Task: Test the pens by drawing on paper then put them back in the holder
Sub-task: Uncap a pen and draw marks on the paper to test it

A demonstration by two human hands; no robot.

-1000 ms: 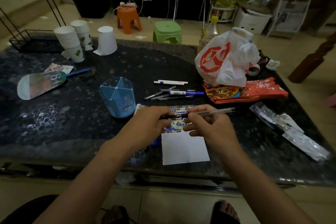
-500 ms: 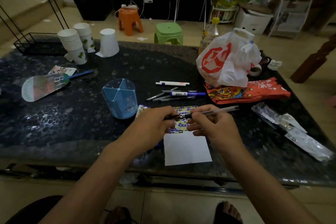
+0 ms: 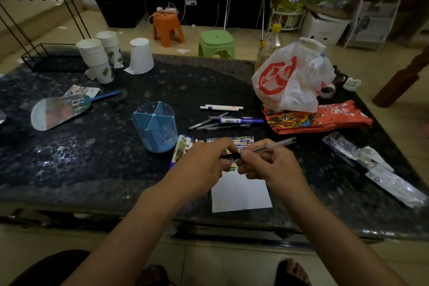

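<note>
Both hands meet over the white paper (image 3: 241, 195) near the table's front edge. My right hand (image 3: 269, 162) grips a clear-barrelled pen (image 3: 274, 145) that points up and to the right. My left hand (image 3: 204, 165) pinches the pen's dark end, probably its cap (image 3: 229, 156). A blue divided pen holder (image 3: 154, 126) stands upright to the left of my hands. Several loose pens (image 3: 222, 121) lie behind the paper, and a few more pens (image 3: 182, 146) lie beside the holder, partly hidden by my left hand. A colourful patterned card (image 3: 241, 141) lies under my fingers.
A white and red plastic bag (image 3: 290, 81) and red snack packets (image 3: 320, 121) sit at the right. Clear wrappers (image 3: 371, 165) lie near the right edge. Stacked paper cups (image 3: 97, 60) and a hand fan (image 3: 60, 110) sit at the left. The black table (image 3: 92, 169) ends just below the paper.
Both hands stay together on the pen over the paper. The left fingers have shifted slightly along the pen's dark end; the pen keeps its tilt.
</note>
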